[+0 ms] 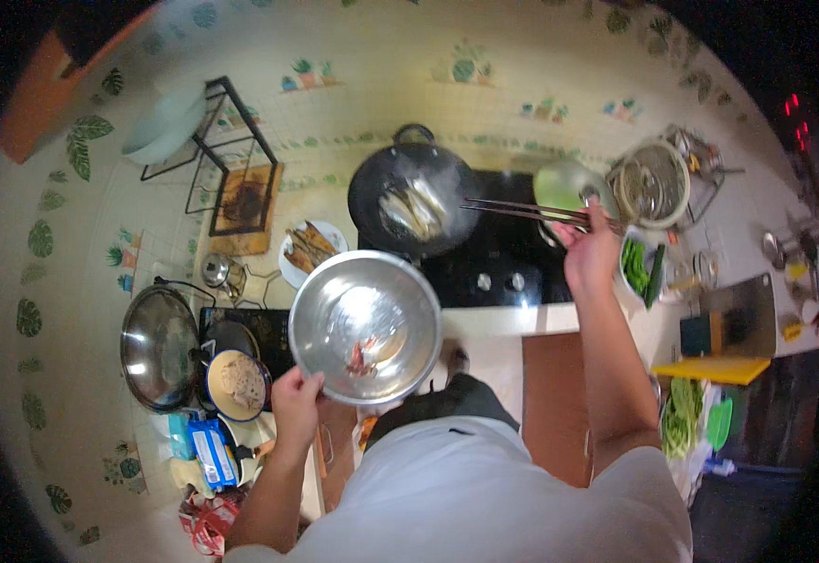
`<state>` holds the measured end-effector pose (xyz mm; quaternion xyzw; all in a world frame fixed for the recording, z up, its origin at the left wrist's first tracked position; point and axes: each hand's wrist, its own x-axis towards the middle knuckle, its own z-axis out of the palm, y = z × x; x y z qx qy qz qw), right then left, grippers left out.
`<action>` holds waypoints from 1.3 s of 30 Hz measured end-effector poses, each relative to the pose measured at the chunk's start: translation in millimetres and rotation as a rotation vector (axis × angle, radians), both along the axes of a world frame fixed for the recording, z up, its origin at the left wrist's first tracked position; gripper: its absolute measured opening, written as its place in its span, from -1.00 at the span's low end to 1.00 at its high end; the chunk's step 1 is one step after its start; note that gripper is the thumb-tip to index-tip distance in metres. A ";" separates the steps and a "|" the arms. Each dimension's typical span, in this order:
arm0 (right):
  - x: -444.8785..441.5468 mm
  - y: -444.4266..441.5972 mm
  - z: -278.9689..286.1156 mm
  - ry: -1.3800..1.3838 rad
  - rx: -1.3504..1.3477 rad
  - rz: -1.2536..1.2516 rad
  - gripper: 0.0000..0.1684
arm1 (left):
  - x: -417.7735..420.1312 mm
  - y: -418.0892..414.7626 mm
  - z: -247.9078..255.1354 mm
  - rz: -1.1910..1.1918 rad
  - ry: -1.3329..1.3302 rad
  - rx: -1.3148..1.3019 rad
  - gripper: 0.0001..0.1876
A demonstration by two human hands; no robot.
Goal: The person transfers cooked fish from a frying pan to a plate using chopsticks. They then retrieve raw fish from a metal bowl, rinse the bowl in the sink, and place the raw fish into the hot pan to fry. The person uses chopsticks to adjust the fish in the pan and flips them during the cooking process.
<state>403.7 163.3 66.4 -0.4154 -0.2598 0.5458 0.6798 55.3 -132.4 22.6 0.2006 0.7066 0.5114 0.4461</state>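
Note:
My left hand (298, 402) grips the rim of a wide steel bowl (325, 302), holding it in front of my body and off the counter. A little reddish residue and liquid (364, 357) lie in its bottom. In my right hand (589, 253) is a pair of long dark chopsticks (522, 210), their tips at the right edge of a black wok (374, 172). Several pale, silvery fish (413, 211) lie side by side in the wok, with steam above them. Browned fried fish (309, 246) rest on a white plate (286, 271) left of the wok.
The wok stands on a black glass hob (466, 278). At right are a pot lid (564, 184), a dish of cut green vegetables (636, 271), a yellow board (712, 369) and leafy greens (682, 419). A large steel pan (160, 352) and a bowl of pale food (239, 383) stand left.

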 end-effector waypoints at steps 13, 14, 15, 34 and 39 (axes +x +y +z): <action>180.0 -315.2 0.6 0.273 -0.242 -0.325 -0.71 | 158.1 -3.8 15.4 -0.622 -0.172 -0.015 -0.89; 193.8 -335.5 0.5 0.249 -0.214 -0.341 -0.71 | 179.9 -9.7 16.9 -0.656 -0.185 -0.010 -0.88; 207.8 -355.1 1.0 0.225 -0.191 -0.352 -0.70 | 200.6 -16.7 16.8 -0.686 -0.196 -0.008 -0.87; 422.0 -602.5 14.5 -0.544 -0.262 -0.155 -0.74 | 473.4 -185.0 -11.4 -0.990 -0.086 -0.040 -0.82; 398.9 -584.8 0.6 -0.435 -0.230 -0.046 -0.78 | 467.9 -186.3 -3.1 -0.987 -0.035 0.019 -0.80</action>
